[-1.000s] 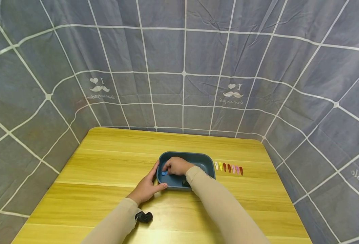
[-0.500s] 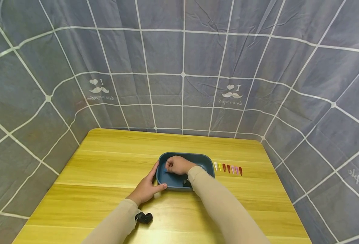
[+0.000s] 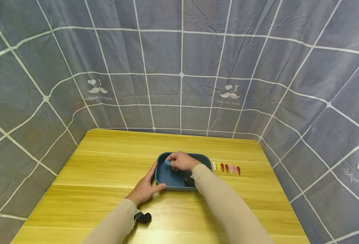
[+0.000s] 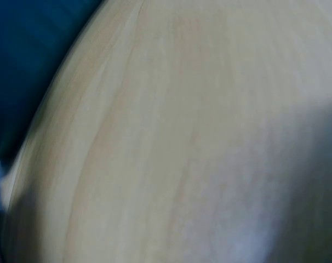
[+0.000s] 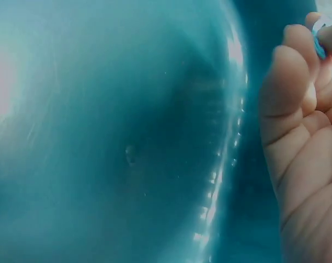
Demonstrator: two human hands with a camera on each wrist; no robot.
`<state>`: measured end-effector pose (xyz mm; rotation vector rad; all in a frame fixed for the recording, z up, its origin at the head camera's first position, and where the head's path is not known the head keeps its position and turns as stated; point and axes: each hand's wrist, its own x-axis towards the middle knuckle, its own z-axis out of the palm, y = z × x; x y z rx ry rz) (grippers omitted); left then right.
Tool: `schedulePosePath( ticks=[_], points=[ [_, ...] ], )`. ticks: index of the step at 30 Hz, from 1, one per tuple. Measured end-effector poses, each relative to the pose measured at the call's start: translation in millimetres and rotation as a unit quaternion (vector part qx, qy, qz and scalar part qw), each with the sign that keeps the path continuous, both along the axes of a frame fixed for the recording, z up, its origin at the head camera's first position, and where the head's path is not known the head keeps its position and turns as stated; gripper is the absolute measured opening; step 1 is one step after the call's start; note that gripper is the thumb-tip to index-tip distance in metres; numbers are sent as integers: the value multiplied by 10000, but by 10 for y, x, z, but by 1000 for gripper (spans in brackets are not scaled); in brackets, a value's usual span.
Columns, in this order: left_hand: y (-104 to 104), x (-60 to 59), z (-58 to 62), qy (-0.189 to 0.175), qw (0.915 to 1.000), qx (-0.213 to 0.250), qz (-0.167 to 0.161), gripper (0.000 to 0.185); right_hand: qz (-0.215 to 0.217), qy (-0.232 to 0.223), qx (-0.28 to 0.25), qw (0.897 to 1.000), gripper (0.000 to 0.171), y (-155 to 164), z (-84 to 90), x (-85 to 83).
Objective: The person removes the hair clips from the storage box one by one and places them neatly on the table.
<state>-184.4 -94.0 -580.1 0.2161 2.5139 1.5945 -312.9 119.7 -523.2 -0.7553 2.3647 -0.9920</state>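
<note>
A blue plastic box (image 3: 169, 178) stands on the wooden table. My right hand (image 3: 182, 161) is inside it, pinching a small blue hair clip (image 3: 167, 162) between thumb and fingers. Close up in the right wrist view, a bit of the blue clip (image 5: 319, 47) shows between the fingertips at the upper right. My left hand (image 3: 144, 188) touches the box's near left corner, fingers straight along the left side and thumb at the front edge. Only tabletop and a dark blue part of the box (image 4: 32, 60) appear in the left wrist view.
Several hair clips (image 3: 226, 168) in white, yellow, dark red, pink and purple lie in a row right of the box. A black wrist camera (image 3: 143, 218) sits at the left sleeve, another (image 3: 189, 182) over the box. A grey checked curtain (image 3: 164, 54) surrounds the table.
My right hand first reached down to the blue hair clip on the box floor, and has now lifted it slightly, up and to the right. The left hand keeps its place.
</note>
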Motion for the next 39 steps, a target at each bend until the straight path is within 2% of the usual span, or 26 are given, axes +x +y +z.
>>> schedulePosePath(
  ticks=[6,16,22,26,34,39],
  points=[
    [-2,8,8,-18,10000,4,-12,104,-209,-33,-326,9992,25,97,47,-6],
    [6,6,29,31,10000,32,33,104,-590,-201,-866,9943,34,276,152,24],
    [7,3,25,44,10000,-70,48,105,-1002,-258,-1070,9889,20,357,180,35],
    [6,6,28,33,9999,-107,55,105,-1248,-72,-1127,9857,13,412,166,21],
    [8,8,28,21,9999,-115,66,104,-1477,168,-1269,9807,29,574,192,42],
    [12,10,27,15,9999,-118,78,105,-1627,328,-1228,9785,27,667,231,65]
  ],
)
